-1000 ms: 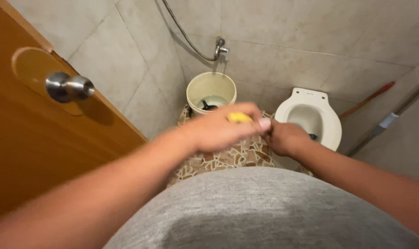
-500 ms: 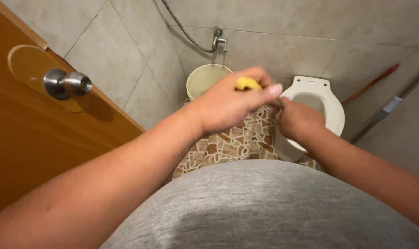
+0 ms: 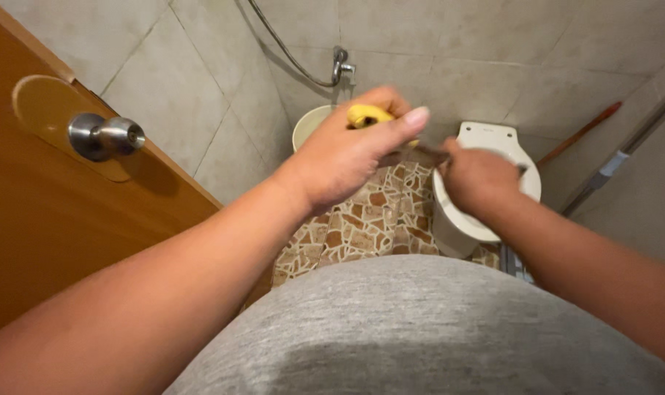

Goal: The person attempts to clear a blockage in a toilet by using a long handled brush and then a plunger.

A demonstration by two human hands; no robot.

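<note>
left hand (image 3: pixel 347 157): grip curled around a yellow thing (image 3: pixel 367 115), held above the floor (image 3: pixel 361 227) in front of the bucket (image 3: pixel 312 126)
right hand (image 3: pixel 479 179): over the toilet (image 3: pixel 486 219), grip pinched on a thin dark strip (image 3: pixel 420 153) that runs to the left hand (what it is, can't tell)
door (image 3: pixel 47 219): left, wooden, metal knob (image 3: pixel 105 136)
wall (image 3: pixel 449 44): tiled, hose (image 3: pixel 288 55) to a tap (image 3: pixel 342 64)
right edge: red-handled stick (image 3: pixel 577 135)
</note>
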